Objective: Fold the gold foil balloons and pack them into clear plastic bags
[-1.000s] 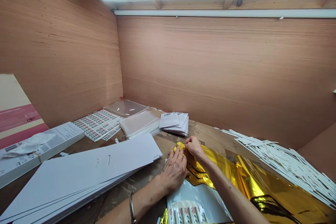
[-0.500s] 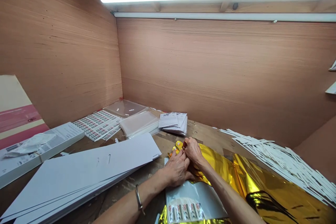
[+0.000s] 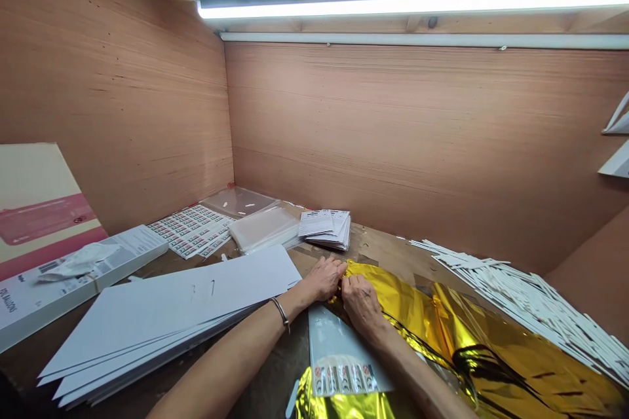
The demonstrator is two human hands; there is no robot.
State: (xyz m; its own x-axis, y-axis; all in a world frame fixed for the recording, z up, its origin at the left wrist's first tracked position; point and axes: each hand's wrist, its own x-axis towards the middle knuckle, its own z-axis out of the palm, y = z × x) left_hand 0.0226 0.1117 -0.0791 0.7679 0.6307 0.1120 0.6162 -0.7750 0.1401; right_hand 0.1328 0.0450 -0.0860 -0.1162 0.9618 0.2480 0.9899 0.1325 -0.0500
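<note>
My left hand (image 3: 325,277), with a bracelet at its wrist, is closed at the far left corner of a gold foil balloon (image 3: 407,301). My right hand (image 3: 362,304) is closed just beside it, its curled fingers gripping the same foil edge. The fingertips of both hands almost meet, and what lies between them is hidden. Below the hands lies a clear plastic sleeve (image 3: 339,340) with a row of small warning stickers (image 3: 344,380) along its near end. More gold foil (image 3: 344,406) shows under the sleeve at the bottom edge.
White card sheets (image 3: 171,308) lie stacked at left, beside a foil-balloon box (image 3: 132,245). Behind are sticker sheets (image 3: 194,229), clear bags (image 3: 265,229) and a pile of printed cards (image 3: 324,229). Many white strips (image 3: 531,301) lie at right. Wooden walls (image 3: 417,144) enclose the table.
My left hand has moved forward to the foil's corner. My right hand has come back toward me, now lying nearer than the left. The view has shifted slightly.
</note>
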